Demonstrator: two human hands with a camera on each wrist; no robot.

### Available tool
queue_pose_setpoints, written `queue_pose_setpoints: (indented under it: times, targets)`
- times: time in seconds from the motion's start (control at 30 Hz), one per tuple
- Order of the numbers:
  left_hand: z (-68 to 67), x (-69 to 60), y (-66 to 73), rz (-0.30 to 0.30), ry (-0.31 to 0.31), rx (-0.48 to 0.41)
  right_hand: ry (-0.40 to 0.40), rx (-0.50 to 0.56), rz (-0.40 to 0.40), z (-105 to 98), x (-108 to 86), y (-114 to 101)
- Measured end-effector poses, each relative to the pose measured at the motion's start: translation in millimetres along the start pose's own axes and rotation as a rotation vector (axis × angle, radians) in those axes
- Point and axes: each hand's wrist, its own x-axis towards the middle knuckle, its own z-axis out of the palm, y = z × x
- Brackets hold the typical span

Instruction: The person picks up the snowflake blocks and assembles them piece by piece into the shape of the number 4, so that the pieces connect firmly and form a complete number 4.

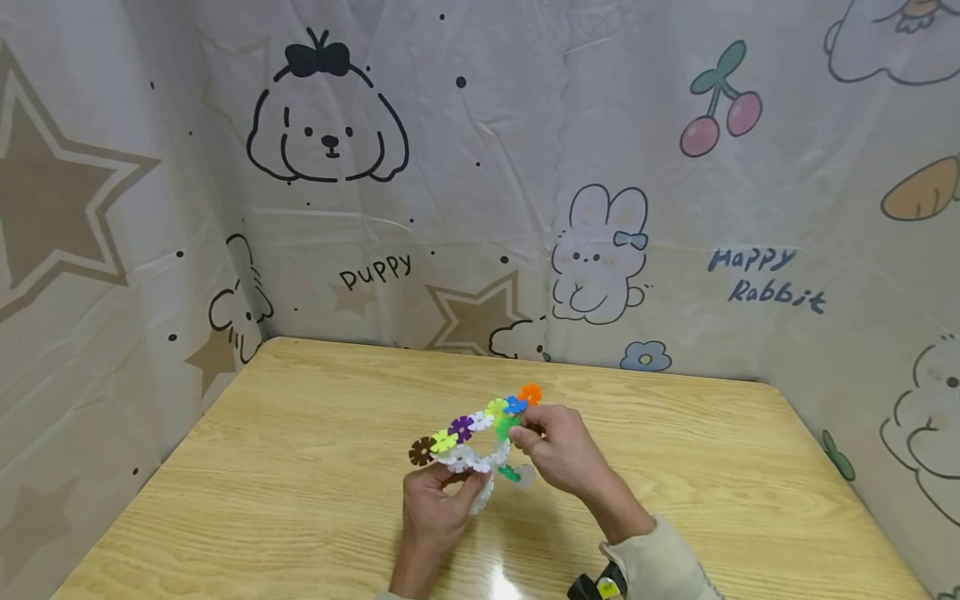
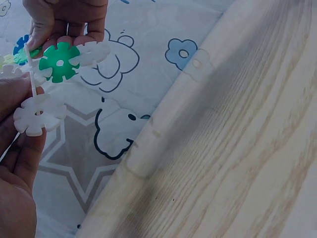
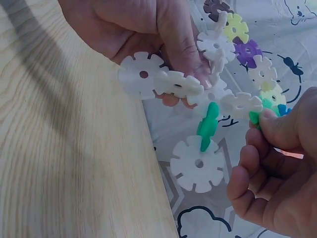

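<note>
An assembly of interlocking snowflake discs (image 1: 480, 421) is held up above the table between both hands. A row of brown, yellow, purple, white, yellow-green, blue and orange discs runs along its far side, joined to several white discs (image 3: 215, 45) in a loop. My left hand (image 1: 438, 508) pinches white discs on the near side. My right hand (image 1: 566, 450) pinches a green disc (image 3: 265, 111) at the right end. A second green disc (image 2: 60, 62) and a white disc (image 3: 197, 163) hang below the loop.
The wooden table (image 1: 285, 475) reaches back to a printed cloth (image 1: 480, 208) that hangs behind and at both sides. A black object with a yellow label (image 1: 607, 587) is at the right sleeve, near the bottom edge of the head view.
</note>
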Motion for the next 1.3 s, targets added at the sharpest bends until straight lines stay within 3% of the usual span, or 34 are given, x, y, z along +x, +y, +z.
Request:
queue_pose_setpoints:
  times: [0.1, 0.47, 0.93, 1.3]
  targets:
    - [-0.1, 0.0, -0.4, 0.002, -0.002, 0.001, -0.012, -0.009, -0.001, -0.5, 0.0, -0.2]
    - [-6.2, 4.2, 3.6, -0.085, -0.021, -0.062, -0.053, 0.059, -0.033, -8.3, 0.6, -0.7]
    - [-8.9, 6.8, 1.0, -0.027, -0.009, -0.095, -0.089, 0.155, -0.005, -4.1, -7.2, 7.8]
    - [-4.5, 8.9, 2.8, 0.028, -0.005, -0.204, -0.148, 0.238, -0.031, 1.0, -12.5, 19.0]
